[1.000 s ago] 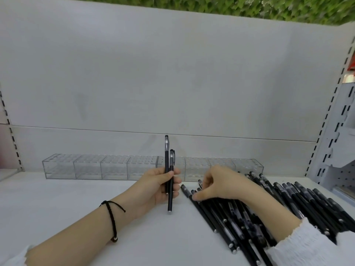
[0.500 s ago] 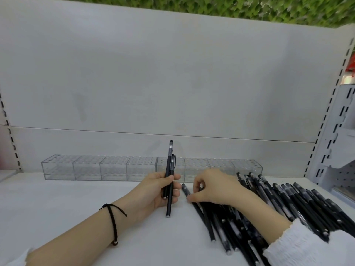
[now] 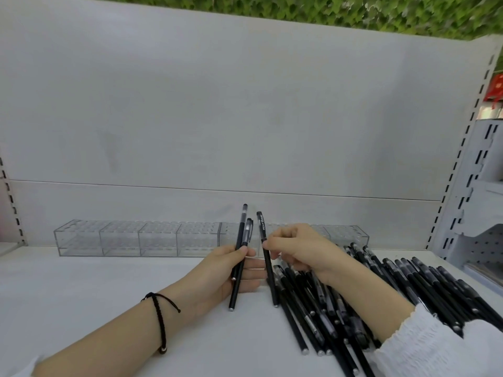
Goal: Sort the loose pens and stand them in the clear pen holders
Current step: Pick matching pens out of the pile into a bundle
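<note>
While the white panel (image 3: 245, 118) hogs most of the view, everything that matters is down on the shelf (image 3: 95, 295) below it. Clear holders (image 3: 122, 238) sit in one long row along the back of the shelf, right against the panel, with the hole grids showing on top. A big pile (image 3: 408, 289) of loose black pens covers the right side of the shelf, fanned out under the right forearm.

The left hand (image 3: 226, 270) is just left of the pile, thumb and fingers clamped on two pens (image 3: 240, 232) held side by side and nearly upright, so their tops cross in front of the holders. The right hand (image 3: 296, 248) is just beside it, fingers curled and fingertips pinching one pen (image 3: 268, 265) around its upper half. That one's close to upright too, with its lower end down at the pile's left edge. Honestly can't tell if the tip actually touches the shelf.

A black bracelet (image 3: 160, 319) sits on the left wrist.
</note>
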`<state>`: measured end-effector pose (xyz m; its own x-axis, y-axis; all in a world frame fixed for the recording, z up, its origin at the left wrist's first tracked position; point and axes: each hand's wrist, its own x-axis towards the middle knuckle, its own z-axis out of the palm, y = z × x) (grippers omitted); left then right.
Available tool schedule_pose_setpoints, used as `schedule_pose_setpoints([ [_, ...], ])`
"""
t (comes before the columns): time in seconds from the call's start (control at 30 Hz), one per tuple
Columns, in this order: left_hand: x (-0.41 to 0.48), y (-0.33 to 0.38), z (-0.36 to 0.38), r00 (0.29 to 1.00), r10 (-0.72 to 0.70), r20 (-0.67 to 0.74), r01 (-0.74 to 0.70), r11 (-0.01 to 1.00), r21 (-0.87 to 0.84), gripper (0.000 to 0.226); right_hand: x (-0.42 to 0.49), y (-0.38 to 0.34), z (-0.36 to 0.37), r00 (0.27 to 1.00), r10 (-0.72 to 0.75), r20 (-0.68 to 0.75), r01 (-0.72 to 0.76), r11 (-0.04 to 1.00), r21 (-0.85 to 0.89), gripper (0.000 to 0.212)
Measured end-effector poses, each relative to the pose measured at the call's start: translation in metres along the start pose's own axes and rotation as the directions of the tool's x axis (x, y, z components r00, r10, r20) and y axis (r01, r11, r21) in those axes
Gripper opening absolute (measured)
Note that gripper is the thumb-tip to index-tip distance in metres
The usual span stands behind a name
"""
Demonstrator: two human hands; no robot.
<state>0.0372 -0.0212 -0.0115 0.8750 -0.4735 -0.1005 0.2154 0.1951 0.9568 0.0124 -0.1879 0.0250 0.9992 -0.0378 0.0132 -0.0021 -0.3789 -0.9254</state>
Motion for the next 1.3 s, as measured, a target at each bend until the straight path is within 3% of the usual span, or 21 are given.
schedule_pose_setpoints([
  [0.1,-0.002,-0.002,0.007,0.997,0.01,0.072,-0.011,1.0,0.015,0.025,-0.001,-0.001,0.003,1.0,-0.017,0.016,0.016,0.999,0.05,0.011],
  [0.23,-0.001,-0.006,0.009,0.998,0.03,0.063,-0.031,0.999,0.019,0.019,-0.001,0.0,0.002,0.998,-0.057,0.032,0.057,0.998,-0.006,0.009],
  [0.33,0.0,-0.006,0.007,0.999,0.04,0.028,-0.04,0.999,-0.008,0.019,0.002,0.002,-0.01,0.994,-0.112,0.017,0.113,0.958,-0.264,0.015],
  [0.43,-0.001,-0.006,0.006,0.999,0.047,0.004,-0.047,0.998,-0.047,0.021,0.004,0.008,-0.024,0.996,-0.087,0.002,0.071,0.797,-0.6,0.021],
  [0.5,0.0,-0.006,0.005,0.999,0.052,-0.008,-0.052,0.996,-0.067,0.021,0.003,0.012,-0.027,0.999,-0.03,0.02,0.036,0.729,-0.684,0.028],
  [0.77,0.001,-0.006,0.004,0.997,0.054,-0.052,-0.059,0.994,-0.091,0.019,0.001,0.013,-0.022,0.997,0.005,0.075,0.05,0.705,-0.708,0.035],
  [0.97,0.001,-0.008,0.004,0.997,0.047,-0.058,-0.05,0.997,-0.063,0.019,-0.004,0.007,-0.012,0.998,0.005,0.066,0.049,0.616,-0.787,0.039],
  [1.17,0.002,-0.007,0.003,0.997,0.043,-0.061,-0.047,0.997,-0.067,0.018,-0.003,0.01,-0.01,0.987,0.024,0.156,0.089,0.732,-0.675,0.025],
  [1.3,0.004,-0.008,0.002,0.998,0.044,-0.055,-0.047,0.997,-0.055,0.019,-0.002,0.011,-0.001,0.99,-0.013,0.137,0.111,0.664,-0.739,0.025],
])
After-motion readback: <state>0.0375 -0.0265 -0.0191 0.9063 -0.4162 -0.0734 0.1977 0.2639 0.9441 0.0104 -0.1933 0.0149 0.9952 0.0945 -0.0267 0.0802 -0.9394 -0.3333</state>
